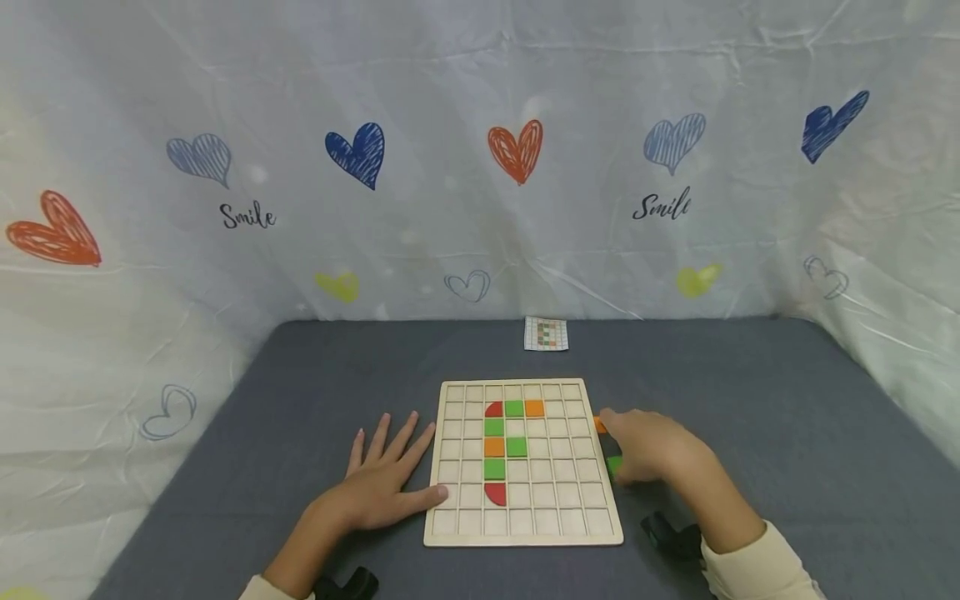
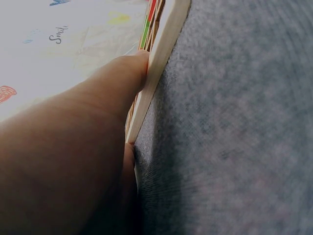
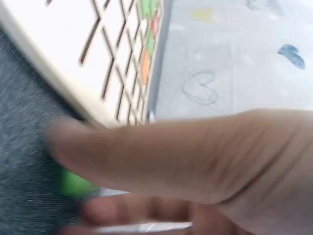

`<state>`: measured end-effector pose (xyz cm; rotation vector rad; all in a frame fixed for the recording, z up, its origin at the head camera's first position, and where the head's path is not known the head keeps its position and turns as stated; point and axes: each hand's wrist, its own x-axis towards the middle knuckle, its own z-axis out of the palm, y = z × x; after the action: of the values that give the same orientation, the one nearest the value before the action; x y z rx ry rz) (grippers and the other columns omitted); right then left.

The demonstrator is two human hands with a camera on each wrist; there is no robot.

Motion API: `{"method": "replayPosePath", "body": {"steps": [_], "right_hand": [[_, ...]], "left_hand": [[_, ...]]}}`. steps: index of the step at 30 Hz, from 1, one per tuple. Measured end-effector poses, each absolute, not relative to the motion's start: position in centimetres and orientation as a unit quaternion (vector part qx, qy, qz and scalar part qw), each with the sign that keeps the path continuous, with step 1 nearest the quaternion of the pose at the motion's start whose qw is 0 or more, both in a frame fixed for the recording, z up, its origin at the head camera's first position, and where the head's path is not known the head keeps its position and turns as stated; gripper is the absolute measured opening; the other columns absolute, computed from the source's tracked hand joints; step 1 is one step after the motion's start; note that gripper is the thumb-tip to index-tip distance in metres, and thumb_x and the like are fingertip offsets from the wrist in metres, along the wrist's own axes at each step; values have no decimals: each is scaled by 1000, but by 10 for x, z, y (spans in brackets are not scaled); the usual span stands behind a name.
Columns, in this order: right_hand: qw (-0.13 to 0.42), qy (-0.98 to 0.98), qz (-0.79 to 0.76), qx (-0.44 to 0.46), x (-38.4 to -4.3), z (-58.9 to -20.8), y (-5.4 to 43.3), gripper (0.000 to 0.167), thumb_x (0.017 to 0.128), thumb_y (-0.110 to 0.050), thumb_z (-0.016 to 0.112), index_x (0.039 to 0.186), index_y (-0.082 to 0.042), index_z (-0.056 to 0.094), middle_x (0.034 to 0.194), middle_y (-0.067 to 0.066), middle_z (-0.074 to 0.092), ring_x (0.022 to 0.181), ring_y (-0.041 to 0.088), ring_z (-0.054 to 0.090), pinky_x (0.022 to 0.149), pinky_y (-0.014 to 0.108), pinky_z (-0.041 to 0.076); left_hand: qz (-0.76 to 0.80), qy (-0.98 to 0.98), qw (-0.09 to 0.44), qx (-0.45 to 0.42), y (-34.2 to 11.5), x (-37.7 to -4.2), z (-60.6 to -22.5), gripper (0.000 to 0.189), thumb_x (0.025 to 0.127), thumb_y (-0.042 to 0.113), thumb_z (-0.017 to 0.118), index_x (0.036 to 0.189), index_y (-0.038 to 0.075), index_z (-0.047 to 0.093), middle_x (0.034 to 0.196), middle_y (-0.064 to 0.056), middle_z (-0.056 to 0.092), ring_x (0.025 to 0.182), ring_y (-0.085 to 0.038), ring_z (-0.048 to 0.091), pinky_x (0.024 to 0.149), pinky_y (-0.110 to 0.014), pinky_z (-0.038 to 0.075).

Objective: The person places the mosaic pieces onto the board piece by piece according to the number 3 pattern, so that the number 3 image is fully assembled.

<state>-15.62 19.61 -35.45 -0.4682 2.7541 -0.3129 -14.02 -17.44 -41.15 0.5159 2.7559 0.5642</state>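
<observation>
A square wooden grid board (image 1: 555,521) lies on the table with green and orange square tiles and two red rounded tiles set in its cells. My left hand (image 1: 378,492) rests with fingers spread at the board's left side. Its thumb (image 2: 132,68) lies on the board's edge, also in the left wrist view. To the right of the board, my right hand (image 1: 656,446) reaches down over loose tiles. An orange tile (image 1: 599,425) shows by its fingertips and a green tile (image 1: 614,465) by its thumb. In the right wrist view the green tile (image 3: 76,185) is blurred, between thumb and fingers.
A small card (image 1: 546,333) printed with a coloured grid pattern lies at the table's far edge, behind the board. Dark grey cloth (image 1: 360,358) covers the table. A pale curtain (image 1: 420,217) with printed hearts hangs behind it.
</observation>
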Motion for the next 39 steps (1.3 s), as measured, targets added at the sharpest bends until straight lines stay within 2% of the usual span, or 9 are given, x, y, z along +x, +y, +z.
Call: {"method": "replayPosePath", "body": {"steps": [3,6,12,21,23,26,28,31,39], "right_hand": [[110,971,-104,-187,-156,-359,196,29,80,5,75,105,-4,64,86,5,61,71,22,53,58,38,42],[74,971,-102,-205,-156,-363,197,25,78,8,76,90,-9,62,76,-1,52,64,17,45,55,35,40],[59,972,-99,-206,-158,-364,196,28,76,7,78,90,-10,62,74,-2,51,64,16,45,54,34,40],[89,967,-120,-208,-158,-362,195,34,74,6,75,102,-5,61,75,0,52,64,18,46,56,36,40],[97,965,-132,-204,-158,-360,195,31,74,5,75,98,-7,60,75,-1,51,64,17,45,57,35,39],[115,960,-162,-199,-156,-358,195,24,74,7,70,81,-9,54,67,-3,39,59,15,33,55,32,29],[123,954,-180,-204,-155,-356,194,30,72,11,64,70,-12,44,64,-4,28,58,14,23,55,31,21],[131,948,-195,-216,-154,-354,192,37,70,13,58,63,-15,35,64,-4,19,58,13,15,56,31,15],[123,928,-187,-297,-148,-348,176,30,69,10,62,66,-15,46,67,-7,28,61,10,25,55,28,23]], "left_hand": [[197,953,144,178,-175,-139,-414,94,89,77,49,162,25,21,168,-7,6,150,-40,-13,110,-67,-14],[191,955,145,176,-175,-139,-416,96,88,81,46,162,28,18,168,-3,3,150,-36,-15,111,-65,-15],[192,956,135,178,-176,-141,-420,96,87,81,47,162,29,18,168,-2,4,150,-36,-15,111,-64,-16],[183,959,132,174,-175,-141,-422,97,86,83,44,162,30,17,167,2,2,150,-35,-15,111,-64,-14],[182,959,135,172,-175,-141,-421,96,87,82,45,162,30,17,167,3,1,150,-34,-16,112,-64,-14],[184,957,140,174,-175,-141,-417,95,88,80,47,162,28,18,167,0,2,150,-36,-16,111,-65,-14],[186,956,144,175,-175,-140,-414,95,89,78,49,162,26,19,168,-3,3,150,-37,-15,111,-65,-14],[191,955,143,178,-175,-140,-412,95,89,76,50,162,23,21,168,-6,5,150,-39,-14,110,-67,-14],[188,958,132,170,-176,-141,-419,97,86,83,45,162,30,16,167,2,1,150,-35,-16,111,-64,-15]]}}
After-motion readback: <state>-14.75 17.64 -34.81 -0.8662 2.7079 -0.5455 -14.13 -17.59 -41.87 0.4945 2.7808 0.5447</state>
